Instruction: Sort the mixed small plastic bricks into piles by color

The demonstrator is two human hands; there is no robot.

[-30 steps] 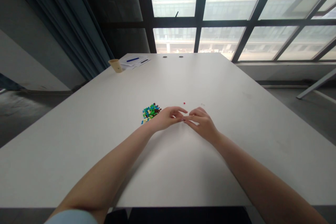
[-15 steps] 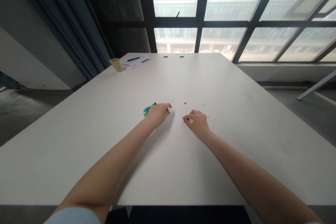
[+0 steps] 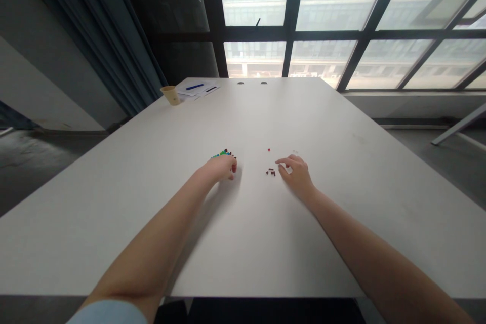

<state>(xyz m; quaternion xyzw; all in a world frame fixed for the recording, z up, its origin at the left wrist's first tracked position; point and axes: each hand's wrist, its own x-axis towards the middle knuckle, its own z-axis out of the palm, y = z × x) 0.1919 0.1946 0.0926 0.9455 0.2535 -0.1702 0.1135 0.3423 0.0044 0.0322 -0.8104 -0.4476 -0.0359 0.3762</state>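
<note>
My left hand (image 3: 225, 166) is curled down at the near side of a small pile of blue, green and dark brick-like pieces (image 3: 224, 153), covering part of it. Its fingers are bent inward, and whatever they may hold is hidden. To the right, my right hand (image 3: 296, 171) rests low over the table with thumb and index finger apart and nothing visible between them. Just left of its fingertips lie several tiny dark brown pieces (image 3: 271, 172), close together. A single small red piece (image 3: 269, 150) sits farther back, between the two hands.
Some faint, pale tiny pieces (image 3: 295, 152) lie just beyond my right hand. On the white table (image 3: 266, 243), a tan paper cup (image 3: 170, 95) stands at the far left edge, beside papers (image 3: 190, 92) with a blue pen (image 3: 195, 86) on them.
My left hand has moved left and nearer, curling at the pile. My right hand has shifted right and opened away from the brown pieces, which now show on the table.
</note>
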